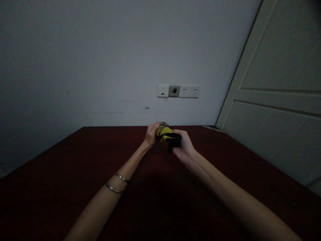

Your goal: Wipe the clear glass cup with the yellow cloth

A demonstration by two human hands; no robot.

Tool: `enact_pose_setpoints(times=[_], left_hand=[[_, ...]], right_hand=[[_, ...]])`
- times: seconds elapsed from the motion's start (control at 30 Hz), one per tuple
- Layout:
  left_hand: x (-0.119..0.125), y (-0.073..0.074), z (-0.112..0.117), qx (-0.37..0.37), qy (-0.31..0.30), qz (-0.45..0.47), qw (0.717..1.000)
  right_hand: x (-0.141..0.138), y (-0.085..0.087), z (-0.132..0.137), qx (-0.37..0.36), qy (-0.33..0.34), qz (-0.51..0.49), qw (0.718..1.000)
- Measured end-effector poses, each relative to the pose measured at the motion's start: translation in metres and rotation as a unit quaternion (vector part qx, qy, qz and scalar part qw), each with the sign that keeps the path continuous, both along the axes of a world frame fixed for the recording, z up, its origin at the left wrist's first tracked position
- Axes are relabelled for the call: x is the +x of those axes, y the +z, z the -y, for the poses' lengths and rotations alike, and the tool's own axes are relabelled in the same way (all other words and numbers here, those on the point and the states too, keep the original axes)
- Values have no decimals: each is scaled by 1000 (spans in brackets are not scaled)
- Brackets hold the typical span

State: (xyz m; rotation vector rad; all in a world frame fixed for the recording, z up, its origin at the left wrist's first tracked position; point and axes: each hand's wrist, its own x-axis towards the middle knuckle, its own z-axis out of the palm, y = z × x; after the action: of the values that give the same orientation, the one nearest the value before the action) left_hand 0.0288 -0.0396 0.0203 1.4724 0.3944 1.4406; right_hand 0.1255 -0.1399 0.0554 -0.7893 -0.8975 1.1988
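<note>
Both arms reach forward over a dark red table, and the hands meet near its far side. Between them is a small yellow-and-black bundle (pixel 167 131) of what looks like cloth, with a grey patterned part at its far end and a dark loop or strap hanging at its near right. Its exact kind is too dim to make out. My left hand (pixel 150 133) closes on the bundle's left side, fingers toward its grey end. My right hand (pixel 185 142) is wrapped round the black right part, and its fingertips are mostly hidden behind it.
The dark red table (pixel 120 214) runs up to a pale wall (pixel 100 60). Wall sockets (pixel 189 91) sit above its far edge. A thin flat strip (pixel 212 128) lies at the far right corner. A panelled door (pixel 281 100) borders the right side.
</note>
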Motion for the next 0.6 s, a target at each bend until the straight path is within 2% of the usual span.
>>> enact_pose_setpoints(times=[0.07,0.17,0.2,0.27,0.33,0.47,0.6], left_hand=[[1,1,1,-10,-5,11,1000],[2,3,0,-66,29,69,995],[2,3,0,-86,34,82,992],[2,4,-1,-112,24,82,990],[0,5,-1,-117,12,70,991],[-1,6,-1,-122,22,96,988],[2,4,0,-136,9,127,982]], right_hand=[[7,1,2,-8,30,-7,1000],[23,-4,1,-5,86,-24,996],[28,-8,0,3,81,-23,996],[39,-17,-6,15,2,-24,1000],[46,-28,-13,-11,-72,-56,996],[43,-47,-24,-58,-60,-80,993],[27,-47,-30,-98,2,-101,990]])
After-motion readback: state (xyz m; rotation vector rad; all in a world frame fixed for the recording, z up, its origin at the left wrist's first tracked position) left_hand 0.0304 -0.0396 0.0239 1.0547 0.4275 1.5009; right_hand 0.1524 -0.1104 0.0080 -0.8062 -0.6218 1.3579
